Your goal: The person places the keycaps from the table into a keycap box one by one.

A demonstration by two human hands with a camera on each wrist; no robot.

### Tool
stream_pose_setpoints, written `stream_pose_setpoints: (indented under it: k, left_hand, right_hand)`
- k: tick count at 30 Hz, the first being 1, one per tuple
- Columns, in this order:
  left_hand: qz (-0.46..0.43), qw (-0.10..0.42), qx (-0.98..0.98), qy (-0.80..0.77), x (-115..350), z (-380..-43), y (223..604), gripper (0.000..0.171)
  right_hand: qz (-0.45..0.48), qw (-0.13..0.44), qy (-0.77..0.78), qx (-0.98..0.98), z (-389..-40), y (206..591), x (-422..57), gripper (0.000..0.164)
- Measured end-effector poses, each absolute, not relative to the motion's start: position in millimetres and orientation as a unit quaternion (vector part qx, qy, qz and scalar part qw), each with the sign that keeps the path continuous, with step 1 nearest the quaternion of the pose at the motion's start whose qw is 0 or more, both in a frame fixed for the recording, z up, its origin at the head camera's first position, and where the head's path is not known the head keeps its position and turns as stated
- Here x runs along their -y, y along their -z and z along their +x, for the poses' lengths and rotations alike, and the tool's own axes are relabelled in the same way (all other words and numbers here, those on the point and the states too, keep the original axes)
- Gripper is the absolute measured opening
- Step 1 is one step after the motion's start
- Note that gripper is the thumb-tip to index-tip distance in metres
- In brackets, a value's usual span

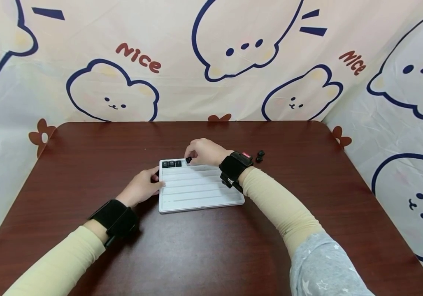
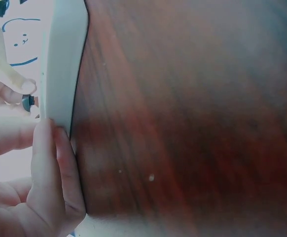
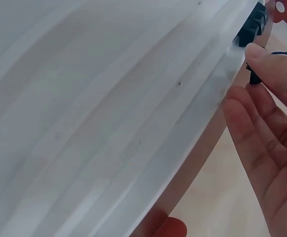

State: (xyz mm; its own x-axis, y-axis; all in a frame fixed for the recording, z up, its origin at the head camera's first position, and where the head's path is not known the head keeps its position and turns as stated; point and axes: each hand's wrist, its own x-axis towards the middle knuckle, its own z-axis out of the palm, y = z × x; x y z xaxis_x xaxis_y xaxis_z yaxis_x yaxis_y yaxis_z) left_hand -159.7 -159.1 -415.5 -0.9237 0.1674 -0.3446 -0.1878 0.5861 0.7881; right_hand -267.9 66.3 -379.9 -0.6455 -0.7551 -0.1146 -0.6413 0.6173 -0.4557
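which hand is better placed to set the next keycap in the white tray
Likely the right hand: it pinches a black keycap; the left hand grips the white tray by its left edge.

Passage lies before the tray (image 1: pixel 193 192) (right forearm (image 1: pixel 278 201) crosses its right).

From above and behind, the head camera faces forward and down, far enough back to take in the surface (image 1: pixel 196 255), most of the tray (image 1: pixel 200 193) and the cloth (image 1: pixel 182 94) beyond. The left wrist camera, low, very near and rolled sideways, faces along the tray's edge past the left fingers (image 2: pixel 44 163), while the right one looks from close over the tray toward the right fingers (image 3: pixel 241 116) and the cloth. Both wrist views share the tray and the pinched piece (image 2: pixel 28 102), also in the head view.
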Motion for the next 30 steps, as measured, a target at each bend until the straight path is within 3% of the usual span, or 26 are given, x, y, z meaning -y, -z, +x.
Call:
stream_pose_setpoints:
  k: [30]
  left_hand:
    - [-0.006,0.196,-0.872,-0.448,158.8,-160.1,415.3,0.066]
  right_hand:
    - [-0.345,0.146,0.143,-0.916,-257.7,389.4,-45.7,0.018]
